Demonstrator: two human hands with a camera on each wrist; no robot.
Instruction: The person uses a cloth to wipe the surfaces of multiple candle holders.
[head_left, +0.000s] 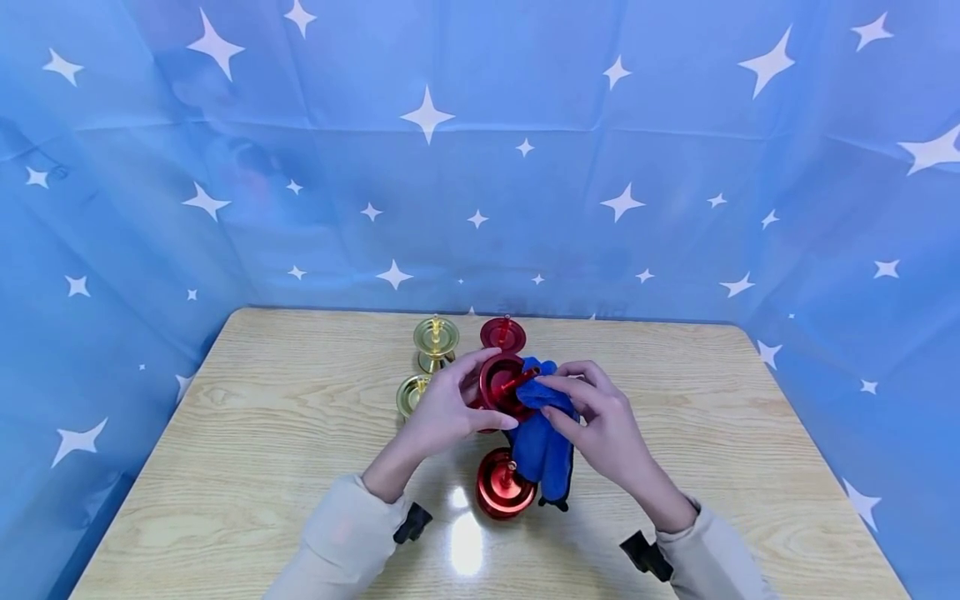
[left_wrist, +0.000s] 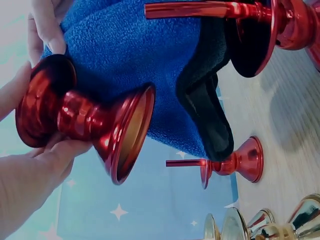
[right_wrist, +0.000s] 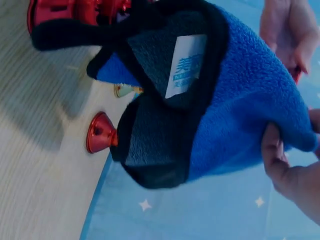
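Observation:
My left hand [head_left: 438,414] grips a red metal candle holder [head_left: 497,385] around its dish, raised above the table. It is tilted, and its flared base [left_wrist: 127,135] shows in the left wrist view. A thin red stem [head_left: 522,380] rises from its dish. With thumb and fingers, my right hand [head_left: 600,421] pinches a blue fuzzy cloth [head_left: 546,450] against that stem. The cloth hangs down, its dark edging and white label [right_wrist: 186,65] visible in the right wrist view. The stem is hidden behind the cloth there.
On the wooden table [head_left: 300,467], a red holder [head_left: 497,493] stands in front and another red one [head_left: 492,335] behind. Two gold holders [head_left: 426,337] stand to the left, the nearer partly covered by my left hand. A blue star-patterned curtain [head_left: 480,175] surrounds the table's back and sides.

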